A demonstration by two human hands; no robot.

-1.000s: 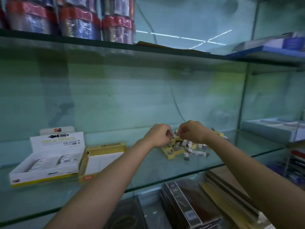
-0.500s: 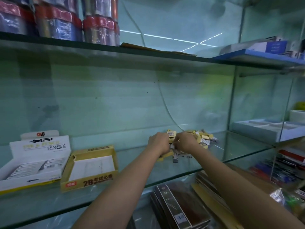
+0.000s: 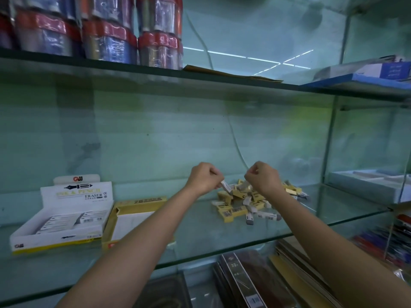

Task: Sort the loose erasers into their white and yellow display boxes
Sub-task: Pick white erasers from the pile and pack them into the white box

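Glass shelf (image 3: 200,236): white display box (image 3: 64,221) far left, yellow display box (image 3: 133,216) just beside it. Loose eraser pile (image 3: 251,204) right. Left hand (image 3: 203,178) pinches a white eraser (image 3: 226,187) above the pile; right hand (image 3: 262,177) grips another eraser (image 3: 246,185).

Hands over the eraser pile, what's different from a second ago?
Both hands have lifted off the pile: the left hand now pinches a white eraser, the right hand a yellow one. The white box and yellow box stayed put.

Boxes (image 3: 62,221) left on shelf (image 3: 200,236), eraser pile (image 3: 255,203) right.
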